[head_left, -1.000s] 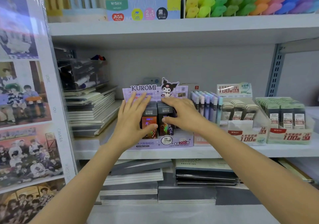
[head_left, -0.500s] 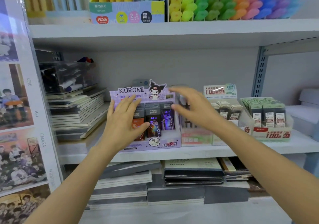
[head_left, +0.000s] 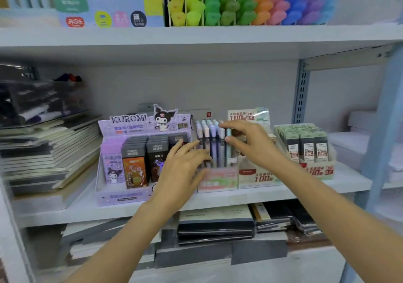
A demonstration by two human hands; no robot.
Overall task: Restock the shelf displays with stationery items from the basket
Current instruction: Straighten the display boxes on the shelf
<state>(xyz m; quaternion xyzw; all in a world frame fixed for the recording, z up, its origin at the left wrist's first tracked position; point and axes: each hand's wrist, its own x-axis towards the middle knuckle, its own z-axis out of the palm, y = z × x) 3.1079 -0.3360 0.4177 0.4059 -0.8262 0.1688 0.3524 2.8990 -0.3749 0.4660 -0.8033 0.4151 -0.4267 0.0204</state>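
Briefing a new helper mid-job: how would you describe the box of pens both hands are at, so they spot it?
On the middle shelf, a row of display boxes lines the front edge. Second from the left, right of the purple Kuromi box, is the pen box, where the right hand pinches the pens. It alone holds tall upright pastel pens; its neighbours hold flat packs.

Down on the middle shelf [head_left: 218, 197], left to right: notebook stack [head_left: 50, 151], Kuromi box [head_left: 122, 195], pen box [head_left: 218, 180] tight beside it, then first refill box [head_left: 259, 178] and second refill box [head_left: 316, 171] farthest right. Left hand [head_left: 181, 169] in front of the seam between Kuromi box and pen box. Right hand [head_left: 255, 145] up at the pens [head_left: 212, 138] standing in the pen box, fingertips touching their upper ends. Up on the top shelf [head_left: 196, 36]: marker rack [head_left: 239, 3] right of a carton [head_left: 104, 9]. Underneath, more notebooks [head_left: 216, 226] lying flat.
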